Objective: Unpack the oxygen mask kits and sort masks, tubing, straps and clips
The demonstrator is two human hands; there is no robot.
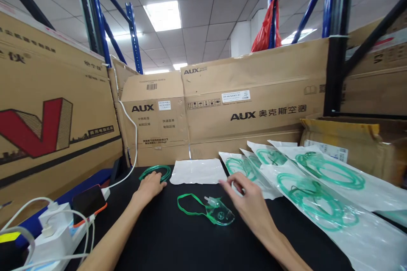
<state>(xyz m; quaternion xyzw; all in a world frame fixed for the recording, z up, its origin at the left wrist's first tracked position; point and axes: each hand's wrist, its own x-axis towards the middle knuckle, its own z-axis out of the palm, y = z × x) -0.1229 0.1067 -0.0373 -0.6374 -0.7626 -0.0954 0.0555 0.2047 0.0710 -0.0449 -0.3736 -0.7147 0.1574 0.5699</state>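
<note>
My left hand (150, 186) rests on a coil of green tubing (156, 172) at the far side of the black table (171, 245), its fingers curled over the coil. My right hand (246, 201) hovers with fingers spread next to a clear green oxygen mask (221, 215), which lies on the table with its green strap (187, 207) looped to the left. It holds nothing. An empty white plastic bag (197, 171) lies flat just beyond the mask.
Several sealed bags of green tubing (314, 190) overlap on the right. Cardboard boxes (248, 101) wall in the back and left. A power strip with chargers (54, 233) and a phone (89, 201) sit at the left edge. An open box (356, 144) stands at right.
</note>
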